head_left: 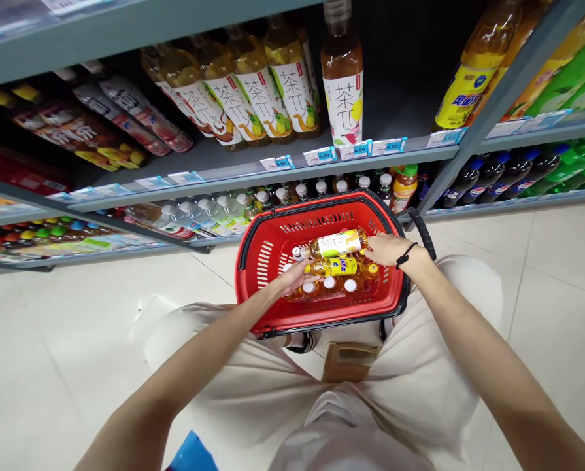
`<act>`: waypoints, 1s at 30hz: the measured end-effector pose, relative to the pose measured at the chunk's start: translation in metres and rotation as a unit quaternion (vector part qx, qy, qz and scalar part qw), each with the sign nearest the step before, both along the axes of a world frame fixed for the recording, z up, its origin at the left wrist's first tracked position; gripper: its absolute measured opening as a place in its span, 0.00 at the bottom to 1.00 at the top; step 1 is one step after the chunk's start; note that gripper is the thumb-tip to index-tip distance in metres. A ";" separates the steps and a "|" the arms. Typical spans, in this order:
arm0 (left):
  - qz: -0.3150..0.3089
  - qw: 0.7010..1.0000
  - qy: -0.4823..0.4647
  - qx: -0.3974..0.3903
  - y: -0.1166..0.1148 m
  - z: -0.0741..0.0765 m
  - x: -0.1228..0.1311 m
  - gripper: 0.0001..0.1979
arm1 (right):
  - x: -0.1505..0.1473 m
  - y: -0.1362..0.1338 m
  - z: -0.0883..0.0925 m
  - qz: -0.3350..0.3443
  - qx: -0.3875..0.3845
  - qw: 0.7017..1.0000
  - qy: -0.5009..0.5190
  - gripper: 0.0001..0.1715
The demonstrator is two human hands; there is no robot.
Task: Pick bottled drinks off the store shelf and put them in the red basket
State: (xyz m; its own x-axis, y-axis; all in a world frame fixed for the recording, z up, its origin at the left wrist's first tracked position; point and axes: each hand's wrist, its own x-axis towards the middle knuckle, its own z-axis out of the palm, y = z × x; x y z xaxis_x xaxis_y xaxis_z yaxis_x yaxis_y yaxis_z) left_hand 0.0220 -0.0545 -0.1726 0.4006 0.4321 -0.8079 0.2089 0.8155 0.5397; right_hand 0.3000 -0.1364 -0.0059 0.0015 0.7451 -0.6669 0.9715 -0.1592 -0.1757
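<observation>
A red shopping basket (316,314) with black handles stands between my knees. Inside it, a tea bottle with a white label (338,243) lies on its side, its white cap to the left. In front of it lies a bottle with a yellow label (342,266), capped end also to the left. My left hand (295,278) is closed at that capped end. My right hand (387,250), a black band at its wrist, is at the base of the tea bottle, fingers bent and partly hidden. Several upright white-capped bottles (329,282) stand below and in front of these two.
Behind the basket rises a grey shelf (410,156) with price tags. It holds several tea bottles (292,91), a yellow-labelled bottle (471,85) and, lower down, dark cola bottles (488,176). A low brown stool (351,362) is beneath me on the pale tiled floor (76,340).
</observation>
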 end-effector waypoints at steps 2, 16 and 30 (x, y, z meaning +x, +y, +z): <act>0.000 1.000 0.013 0.006 0.000 -0.001 0.001 0.24 | -0.001 0.000 -0.001 0.001 -0.001 1.000 -0.002 0.27; -0.080 0.976 0.160 0.121 0.002 -0.015 0.004 0.13 | -0.008 0.003 -0.003 0.015 -0.013 1.000 -0.012 0.28; -0.258 0.876 0.296 0.281 0.032 0.076 -0.003 0.10 | 0.003 -0.002 0.033 -0.004 0.122 0.992 0.003 0.22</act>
